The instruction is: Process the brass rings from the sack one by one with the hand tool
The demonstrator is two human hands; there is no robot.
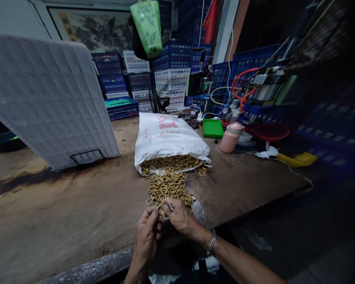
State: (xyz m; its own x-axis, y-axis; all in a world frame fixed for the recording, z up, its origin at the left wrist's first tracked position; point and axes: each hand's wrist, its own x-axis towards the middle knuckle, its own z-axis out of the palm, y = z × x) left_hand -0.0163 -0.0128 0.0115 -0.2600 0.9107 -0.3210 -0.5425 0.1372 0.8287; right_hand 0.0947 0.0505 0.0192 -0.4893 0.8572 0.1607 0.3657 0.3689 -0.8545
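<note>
Near the table's front edge, my left hand (146, 232) pinches a brass-coloured ring (161, 214) between thumb and fingertips. Close against it, my right hand (180, 216) is closed around a small grey metal tool (171, 207); only a short part of it shows, so its kind is unclear. The right fingers are at the ring's upper side. Just beyond both hands lies a heap of similar rings (167, 185), spilling from the open mouth of a white woven sack (171, 138) with red print.
At left a padded white panel (56, 102) stands upright on the wooden table (85, 209). To the right are a green tray (213, 128), a bottle of pink liquid (230, 138), a red bowl (271, 131) and a yellow scoop (297, 159). Stacked crates (173, 79) stand behind.
</note>
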